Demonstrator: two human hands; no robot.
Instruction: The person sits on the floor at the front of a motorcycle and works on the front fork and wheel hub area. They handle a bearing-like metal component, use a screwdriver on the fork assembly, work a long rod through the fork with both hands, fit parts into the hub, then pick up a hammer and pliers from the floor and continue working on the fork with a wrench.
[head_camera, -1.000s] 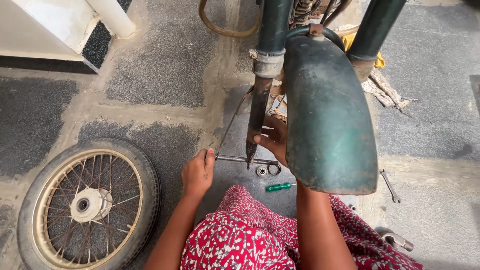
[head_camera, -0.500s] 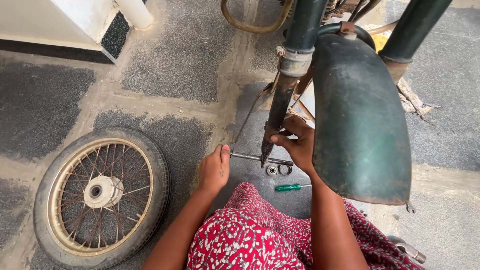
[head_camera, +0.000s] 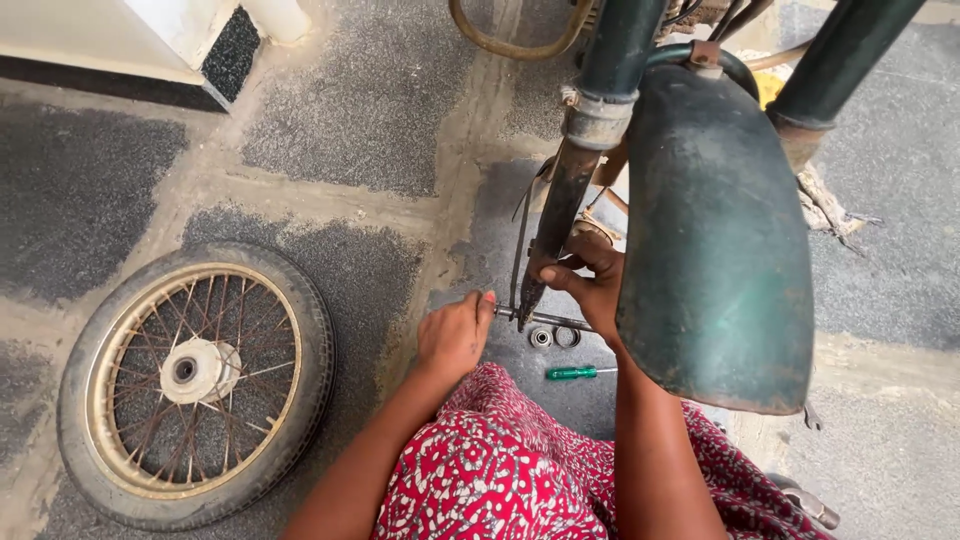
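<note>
On the stone floor (head_camera: 380, 120), left hand (head_camera: 455, 335) grips an axle rod (head_camera: 545, 318); right hand (head_camera: 590, 275) clasps the fork leg (head_camera: 550, 245).

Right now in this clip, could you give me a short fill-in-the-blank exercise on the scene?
1. The detached spoked wheel lies flat on the ____.
2. The left hand grips the end of a thin metal ____.
3. The small screwdriver has a ____ handle.
4. The right hand holds the lower end of the dark fork leg beside the green ____.

Missing: ground; rod; green; mudguard
</note>
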